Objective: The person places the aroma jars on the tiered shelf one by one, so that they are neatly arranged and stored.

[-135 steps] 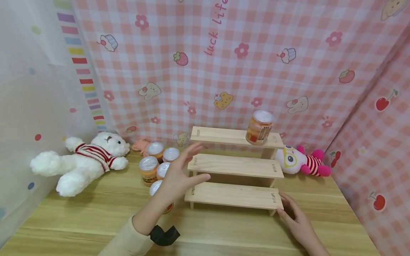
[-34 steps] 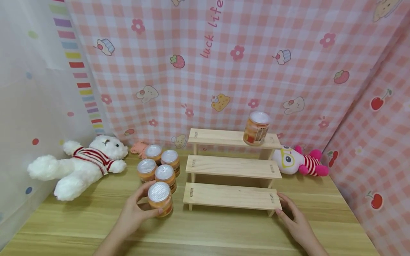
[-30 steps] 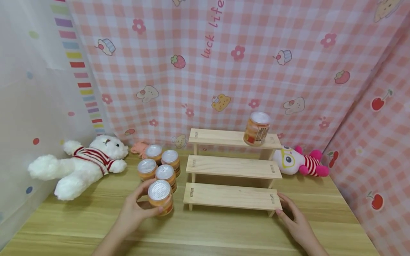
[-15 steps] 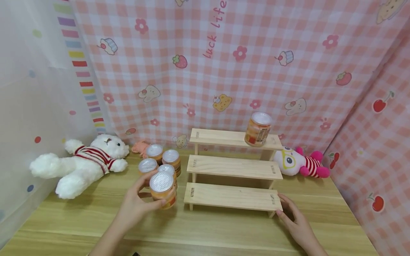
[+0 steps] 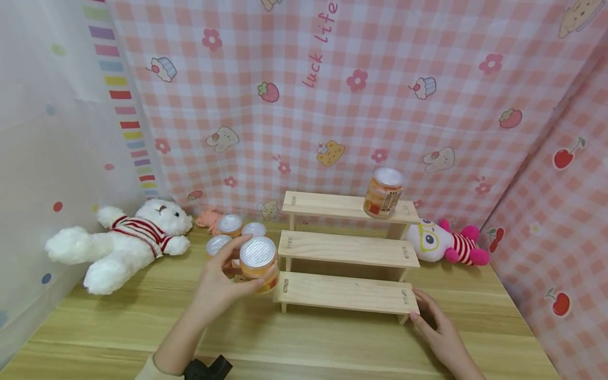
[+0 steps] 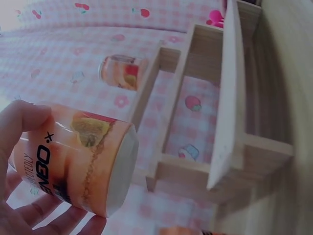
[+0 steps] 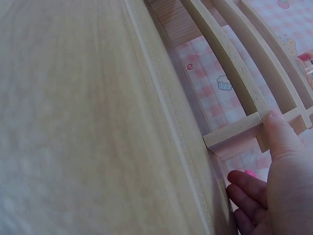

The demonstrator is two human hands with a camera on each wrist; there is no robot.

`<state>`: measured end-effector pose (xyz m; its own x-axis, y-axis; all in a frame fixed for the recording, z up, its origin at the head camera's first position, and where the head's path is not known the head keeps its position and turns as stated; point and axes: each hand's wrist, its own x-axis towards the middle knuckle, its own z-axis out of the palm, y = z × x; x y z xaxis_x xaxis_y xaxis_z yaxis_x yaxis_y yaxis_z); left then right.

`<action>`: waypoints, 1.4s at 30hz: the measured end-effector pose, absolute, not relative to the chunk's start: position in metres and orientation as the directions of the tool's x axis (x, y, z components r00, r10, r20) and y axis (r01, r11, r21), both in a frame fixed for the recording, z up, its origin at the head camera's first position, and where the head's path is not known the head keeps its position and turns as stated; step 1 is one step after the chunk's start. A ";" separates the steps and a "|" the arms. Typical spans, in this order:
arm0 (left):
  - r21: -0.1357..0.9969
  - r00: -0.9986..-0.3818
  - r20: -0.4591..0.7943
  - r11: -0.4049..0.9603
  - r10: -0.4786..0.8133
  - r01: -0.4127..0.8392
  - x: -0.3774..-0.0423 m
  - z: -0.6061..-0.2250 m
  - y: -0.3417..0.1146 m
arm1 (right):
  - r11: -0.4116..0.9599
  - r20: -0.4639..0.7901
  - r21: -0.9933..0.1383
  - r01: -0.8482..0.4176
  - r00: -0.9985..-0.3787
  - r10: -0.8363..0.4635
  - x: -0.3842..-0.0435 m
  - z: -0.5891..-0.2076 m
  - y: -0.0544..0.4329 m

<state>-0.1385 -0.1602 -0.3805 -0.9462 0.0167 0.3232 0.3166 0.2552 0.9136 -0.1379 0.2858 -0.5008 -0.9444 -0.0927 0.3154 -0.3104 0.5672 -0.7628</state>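
My left hand (image 5: 216, 287) grips a jar of canned fruit (image 5: 258, 274) with a silvery-white lid, thumb on the near side and fingers round the far side. It is lifted by the left end of a three-step wooden shelf (image 5: 342, 293). In the left wrist view this jar (image 6: 73, 152) shows orange print and black lettering. My right hand (image 5: 442, 330) holds the right end of the lowest step, the thumb (image 7: 278, 129) on its front corner. One like jar (image 5: 382, 196) stands on the top step, towards the right. Behind my left hand several more jars (image 5: 230, 225) stand grouped, partly hidden.
A white plush bear (image 5: 138, 240) in a striped sweater lies on the wooden table (image 5: 332, 348) at left. A pink-and-white plush toy (image 5: 446, 243) lies right of the shelf. An orange knitted item (image 5: 209, 219) sits behind the jars. A checked curtain (image 5: 294, 121) hangs behind.
My left hand came down from beside the shelf, took the nearest jar from the group, and has raised it up and right towards the shelf. The right hand stays at the shelf's end.
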 end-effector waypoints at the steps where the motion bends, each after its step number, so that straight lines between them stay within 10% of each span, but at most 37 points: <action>1: 0.915 -0.946 0.322 0.250 0.020 0.317 -0.141 -0.379 -0.158 | 0.567 0.313 -0.764 -0.308 -0.945 -0.092 -0.138 -0.501 0.286; 42: 0.876 -0.905 0.416 0.231 0.086 0.424 -0.239 -0.313 -0.059 | 0.556 0.365 -0.754 -0.350 -0.927 -0.088 -0.139 -0.506 0.288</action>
